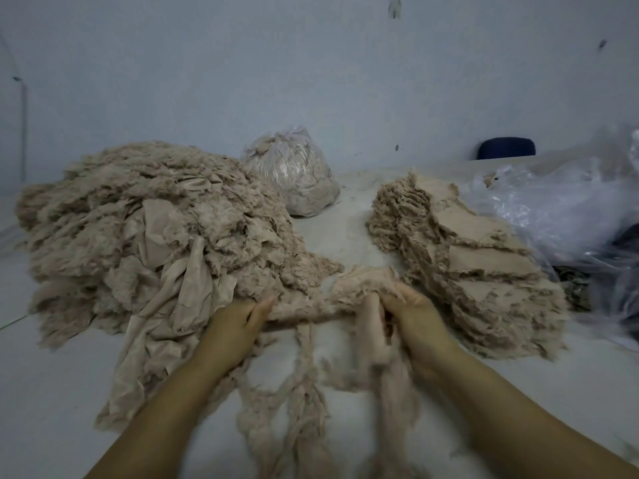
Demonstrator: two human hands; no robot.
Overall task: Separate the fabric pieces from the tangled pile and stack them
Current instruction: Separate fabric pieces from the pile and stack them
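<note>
While both hands, left hand point(238, 318) and right hand point(411, 314), pinch one frayed beige piece point(332, 299), stack point(477, 271) stands sizeable, tangled pile point(145, 229) larger.

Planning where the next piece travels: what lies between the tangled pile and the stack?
In the head view, both hands, left and right, hold a fabric piece between the tangled pile and the stack; behind it, bare table.
</note>
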